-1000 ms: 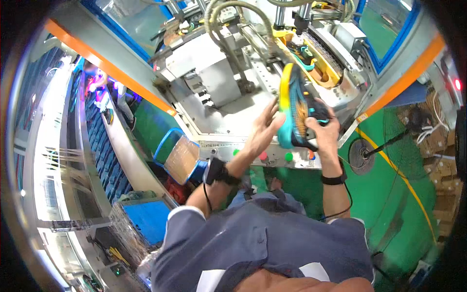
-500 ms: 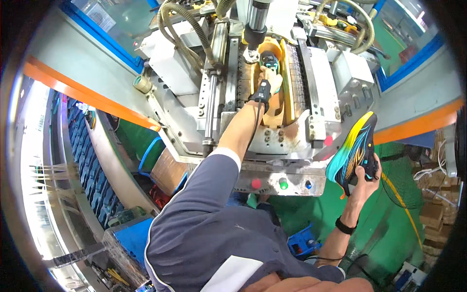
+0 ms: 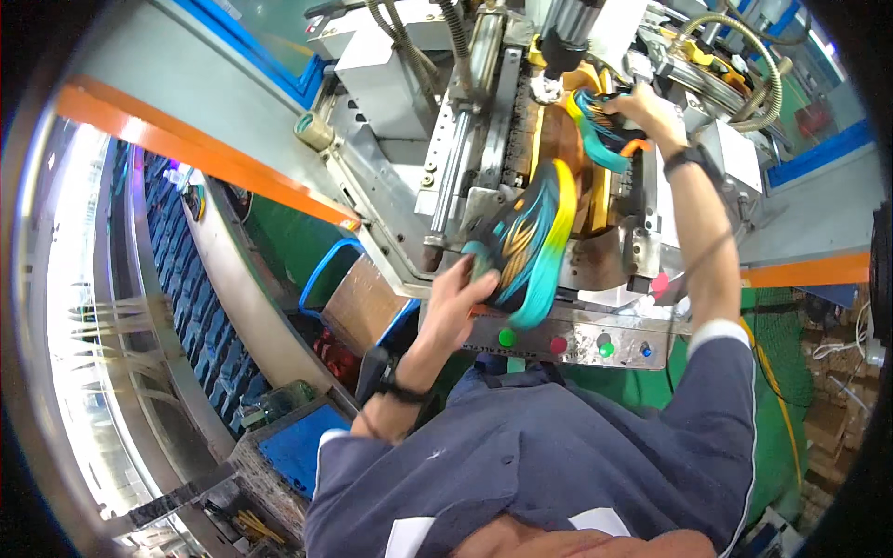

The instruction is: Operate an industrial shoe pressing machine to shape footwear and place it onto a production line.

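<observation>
My left hand [image 3: 456,302] is closed round the heel end of a sports shoe [image 3: 538,244], black with teal, orange and yellow, just in front of the machine. This shoe is tilted with its toe pointing up and is a little blurred. My right hand [image 3: 646,112] grips a second shoe [image 3: 605,139] in like colours, over the machine's yellow-sided mould bay [image 3: 595,200]. Its fingers are partly hidden by the shoe, and I cannot tell whether that shoe touches the mould. A dark cylindrical press head [image 3: 567,46] hangs just left of it.
A button panel [image 3: 581,342] runs along the machine's front edge. To the left stand a metal cylinder rod [image 3: 456,172] and a conveyor [image 3: 195,279] with a dark ridged belt. Ribbed hoses [image 3: 772,88] curve at the upper right. An orange rail [image 3: 205,153] crosses at the left.
My left hand has come back out of the machine, now with a shoe in it. My right hand has carried its shoe from the right side up over the mould bay. The view has shifted.
</observation>
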Available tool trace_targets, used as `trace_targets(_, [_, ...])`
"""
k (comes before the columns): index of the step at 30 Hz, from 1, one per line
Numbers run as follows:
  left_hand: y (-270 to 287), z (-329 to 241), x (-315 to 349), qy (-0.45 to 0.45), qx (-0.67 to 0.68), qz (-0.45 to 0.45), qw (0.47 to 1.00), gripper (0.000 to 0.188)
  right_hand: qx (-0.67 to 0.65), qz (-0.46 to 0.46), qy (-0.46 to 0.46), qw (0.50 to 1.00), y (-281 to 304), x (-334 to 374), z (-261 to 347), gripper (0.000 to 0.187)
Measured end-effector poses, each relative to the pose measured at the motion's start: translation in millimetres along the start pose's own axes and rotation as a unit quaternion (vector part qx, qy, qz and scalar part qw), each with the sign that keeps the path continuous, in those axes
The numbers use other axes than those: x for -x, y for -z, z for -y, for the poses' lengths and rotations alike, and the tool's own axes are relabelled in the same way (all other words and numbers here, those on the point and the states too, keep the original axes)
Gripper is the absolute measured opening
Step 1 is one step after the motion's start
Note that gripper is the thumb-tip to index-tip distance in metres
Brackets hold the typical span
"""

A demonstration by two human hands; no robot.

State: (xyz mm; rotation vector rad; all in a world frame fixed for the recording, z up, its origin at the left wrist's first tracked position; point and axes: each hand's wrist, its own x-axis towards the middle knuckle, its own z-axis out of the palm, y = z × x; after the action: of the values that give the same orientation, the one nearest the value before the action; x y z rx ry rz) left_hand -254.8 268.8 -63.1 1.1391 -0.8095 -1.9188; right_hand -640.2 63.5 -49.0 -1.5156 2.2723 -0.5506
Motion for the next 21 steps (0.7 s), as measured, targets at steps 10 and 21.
trace_targets(10, [64, 58, 197, -0.153, 0.116, -0.269, 0.944, 0.043, 0.441, -0.146, 0.342, 0.817, -165, -32, -19, 0.041])
trace_targets(21, [19, 180, 262, -0.103, 0.257, -0.456, 0.846, 0.039, -0.146, 0.133, 0.432, 0.88, -250, 334, 25, 0.009])
